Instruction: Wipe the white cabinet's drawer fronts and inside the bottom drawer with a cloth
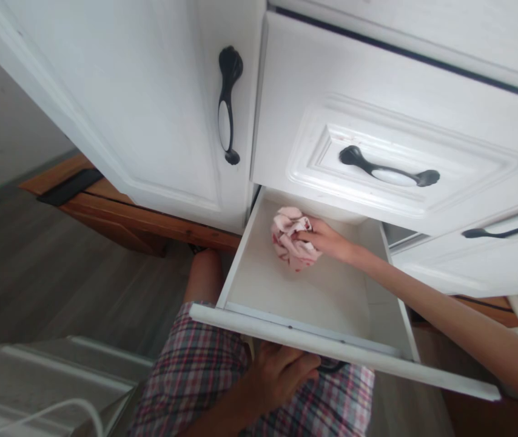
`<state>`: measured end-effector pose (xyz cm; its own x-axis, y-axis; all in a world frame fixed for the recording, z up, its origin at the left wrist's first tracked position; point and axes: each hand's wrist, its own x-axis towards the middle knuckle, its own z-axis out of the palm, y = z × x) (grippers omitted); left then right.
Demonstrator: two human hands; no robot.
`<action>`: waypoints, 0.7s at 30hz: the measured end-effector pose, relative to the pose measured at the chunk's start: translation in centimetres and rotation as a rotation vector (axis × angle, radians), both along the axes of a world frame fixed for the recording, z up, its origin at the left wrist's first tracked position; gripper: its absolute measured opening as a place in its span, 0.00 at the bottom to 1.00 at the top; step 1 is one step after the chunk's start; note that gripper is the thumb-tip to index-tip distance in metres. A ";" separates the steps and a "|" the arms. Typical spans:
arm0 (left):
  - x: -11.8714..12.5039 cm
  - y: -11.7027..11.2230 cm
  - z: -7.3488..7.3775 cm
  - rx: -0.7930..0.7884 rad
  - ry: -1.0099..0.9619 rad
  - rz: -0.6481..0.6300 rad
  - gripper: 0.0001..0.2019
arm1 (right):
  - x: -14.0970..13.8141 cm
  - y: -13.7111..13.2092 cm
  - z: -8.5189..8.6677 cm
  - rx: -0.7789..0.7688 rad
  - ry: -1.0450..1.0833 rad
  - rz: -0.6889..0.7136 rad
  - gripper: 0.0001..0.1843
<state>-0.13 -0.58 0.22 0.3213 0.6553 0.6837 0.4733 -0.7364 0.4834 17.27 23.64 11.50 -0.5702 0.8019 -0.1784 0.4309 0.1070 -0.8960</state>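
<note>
A pink-and-white cloth was held bunched by the right hand, its folds pinched between partly closed fingers, most of it bulging out left of the fingertips. It was placed over the far left part of a pulled-out white drawer; contact with the bottom could not be confirmed. The left hand was positioned at the near side of the drawer front, fingers bent beside the black drawer handle; whether they were closed round it could not be told. A shut upper drawer was seen beyond, a white cabinet door to the left. Grey plank flooring and a brown wooden base were visible at left, plaid shorts below the drawer.
</note>
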 end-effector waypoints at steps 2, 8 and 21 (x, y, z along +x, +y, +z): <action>0.0 -0.1 -0.1 -0.009 0.025 -0.001 0.11 | -0.2 2.2 -0.8 0.157 -0.087 -0.164 0.26; 0.1 -0.1 -0.3 -0.017 0.013 -0.009 0.11 | -3.1 5.3 -4.1 0.598 -0.447 -0.174 0.31; 0.0 0.2 0.8 -0.001 -0.035 0.007 0.12 | -5.0 -0.4 -4.6 0.717 -0.404 0.437 0.27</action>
